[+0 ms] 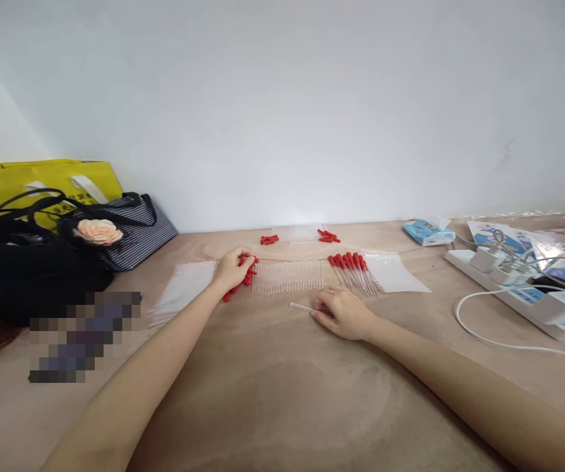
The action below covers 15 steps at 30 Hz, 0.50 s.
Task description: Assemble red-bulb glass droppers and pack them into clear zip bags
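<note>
My left hand (233, 270) is over a small pile of red rubber bulbs (247, 280), its fingers pinched on one of them. My right hand (344, 313) rests low over the table with its fingers closed on a clear glass dropper tube (301, 306), whose free end points left. Between and beyond the hands lies a row of bare glass tubes (287, 276) side by side. Right of that row, several assembled droppers (354, 269) with red bulbs lie together, partly against a clear plastic bag (400, 272).
White zip bags (187, 282) lie left of the bulbs. More red bulbs (269, 240) and tubes (305, 236) are near the wall. Handbags (130, 229) and a blurred dark object (86, 337) stand left; a tissue pack (427, 232) and a power strip (523, 295) with cables lie right.
</note>
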Each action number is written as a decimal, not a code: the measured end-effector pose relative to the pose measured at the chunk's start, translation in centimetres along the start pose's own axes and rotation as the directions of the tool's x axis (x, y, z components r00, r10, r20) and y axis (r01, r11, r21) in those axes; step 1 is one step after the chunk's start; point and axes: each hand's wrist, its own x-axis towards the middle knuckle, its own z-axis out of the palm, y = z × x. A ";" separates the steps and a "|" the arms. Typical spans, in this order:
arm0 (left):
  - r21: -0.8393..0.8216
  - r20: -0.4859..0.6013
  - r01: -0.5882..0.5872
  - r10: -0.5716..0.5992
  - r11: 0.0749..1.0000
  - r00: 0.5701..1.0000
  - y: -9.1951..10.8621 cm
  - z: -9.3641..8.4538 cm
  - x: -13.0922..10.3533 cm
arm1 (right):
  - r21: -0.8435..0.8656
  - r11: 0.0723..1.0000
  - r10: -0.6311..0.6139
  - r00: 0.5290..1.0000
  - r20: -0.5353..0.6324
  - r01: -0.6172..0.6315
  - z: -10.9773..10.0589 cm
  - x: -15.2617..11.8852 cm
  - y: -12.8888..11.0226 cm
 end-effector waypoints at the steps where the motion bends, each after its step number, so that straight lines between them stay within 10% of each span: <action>1: -0.022 -0.013 -0.004 0.003 1.000 1.000 0.1 0.0 -0.1 | 0.001 1.000 0.001 1.000 -0.001 -0.001 0.0 0.0 0.0; 7: 0.050 -0.088 -0.183 0.187 0.982 0.978 1.2 -0.6 -2.4 | 0.013 1.000 -0.010 1.000 -0.006 0.010 -0.1 -0.1 0.1; 12: 0.294 0.301 -0.660 0.588 0.692 0.751 2.0 0.3 -7.3 | 0.020 0.999 -0.038 0.999 -0.015 0.039 -0.3 -0.1 0.7; 15: 0.264 0.394 -0.682 0.569 0.682 0.722 2.0 1.1 -9.2 | 0.043 0.998 -0.046 0.999 -0.018 0.047 -0.4 -0.2 1.0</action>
